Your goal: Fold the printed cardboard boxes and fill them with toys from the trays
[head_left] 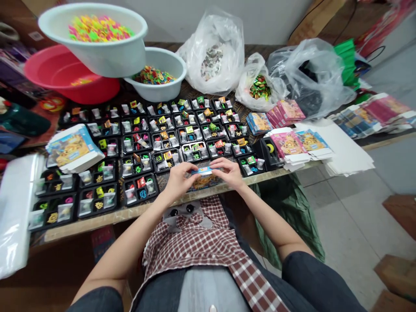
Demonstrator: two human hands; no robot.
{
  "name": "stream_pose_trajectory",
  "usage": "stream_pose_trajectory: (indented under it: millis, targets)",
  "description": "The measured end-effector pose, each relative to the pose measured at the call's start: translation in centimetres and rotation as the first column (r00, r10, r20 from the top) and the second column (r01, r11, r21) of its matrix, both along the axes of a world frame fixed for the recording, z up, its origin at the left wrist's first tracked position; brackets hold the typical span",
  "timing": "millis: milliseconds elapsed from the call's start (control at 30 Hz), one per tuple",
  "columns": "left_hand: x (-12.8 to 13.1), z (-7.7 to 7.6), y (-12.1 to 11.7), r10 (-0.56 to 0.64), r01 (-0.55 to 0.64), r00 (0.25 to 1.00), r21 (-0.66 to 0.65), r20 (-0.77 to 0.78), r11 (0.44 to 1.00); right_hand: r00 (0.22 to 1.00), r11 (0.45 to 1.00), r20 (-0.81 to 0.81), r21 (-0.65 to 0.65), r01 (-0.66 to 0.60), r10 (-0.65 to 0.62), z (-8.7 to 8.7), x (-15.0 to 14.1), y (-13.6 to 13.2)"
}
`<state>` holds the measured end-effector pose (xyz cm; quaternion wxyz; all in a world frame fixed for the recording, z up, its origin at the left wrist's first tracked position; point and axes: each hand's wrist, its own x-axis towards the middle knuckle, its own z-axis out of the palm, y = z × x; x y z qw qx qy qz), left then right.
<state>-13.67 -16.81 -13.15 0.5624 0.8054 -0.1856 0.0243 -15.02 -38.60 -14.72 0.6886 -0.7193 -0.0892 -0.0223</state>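
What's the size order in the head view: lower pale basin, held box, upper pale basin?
1. Upper pale basin
2. Lower pale basin, partly hidden
3. Held box, partly covered by fingers

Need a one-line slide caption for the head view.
Left hand and right hand hold a blue-topped box at the table's edge, before rows of black trays, tubs and bags behind.

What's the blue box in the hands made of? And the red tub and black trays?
The blue box looks like thin card: printed picture, flat panels, straight edges. The red tub seems smooth plastic: even colour, rounded rim. The black trays: probably plastic, slightly shiny, with moulded compartments.
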Motion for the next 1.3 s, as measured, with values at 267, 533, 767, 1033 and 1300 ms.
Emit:
stream_pose_trajectory:
  millis: [267,533,767,1033,1300]
  targets:
    - [0.3,0.6,-0.3,-0.005,-0.006,0.983,-0.057,-0.184,0.998,0.999,0.992,-0.054,-0.129,-0.006,-0.001,0.9,1.0,-0.4]
    - [-1.5,-0.5,-0.2,-0.057,0.006,0.945,0.158,0.321,0.987,0.996,0.999,-0.082,-0.025,-0.042,0.040,1.0,0.6,-0.8]
    - [-1.6,-0.6,-1.6,-0.187,-0.035,0.881,0.454,0.434,0.890,0.998,0.996,0.060,-0.087,0.022,-0.017,-0.1,-1.6,-0.1]
    - [-0.6,-0.6,-4.4,-0.267,-0.034,0.846,0.546,0.462,0.837,0.753,0.660,0.293,-0.363,0.658,-0.589,1.0,-3.2,-12.4]
    - [-1.2,-1.6,-5.0,-0.382,-0.037,0.795,0.666,0.471,0.745,0.749,0.399,0.169,-0.761,0.512,-0.640,-1.4,-2.0,-22.9]
